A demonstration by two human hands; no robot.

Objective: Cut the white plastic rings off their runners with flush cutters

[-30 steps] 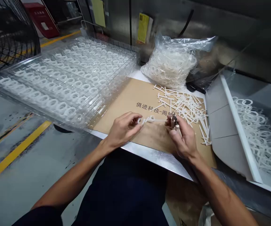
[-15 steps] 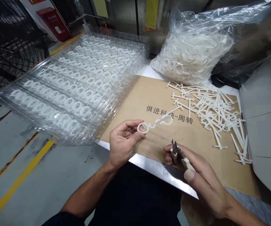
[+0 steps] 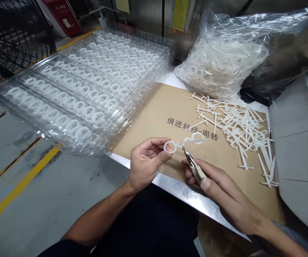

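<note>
Between the thumb and fingers of my left hand [image 3: 150,160] is one end of a white plastic moulded piece [image 3: 170,147], pinched at its ring. From that ring a curvy thin link runs right to a second ring, held above the brown cardboard. My right hand [image 3: 218,185] is wrapped around a pair of cutting pliers [image 3: 192,164] with pale handles. The pliers' jaw tips are at the link between the two rings; whether they touch it I cannot tell.
Clear plastic trays [image 3: 70,96] with rows of white rings stand at the left. A clear bag [image 3: 220,64] full of white rings sits at the back. White plastic sprue sticks [image 3: 236,125] lie heaped on the cardboard sheet [image 3: 148,117], beside a grey panel [image 3: 301,142].
My right hand has brought the pliers up and left to the white piece, and their jaws look closer together. My left hand appears slightly further right, still pinching the ring.
</note>
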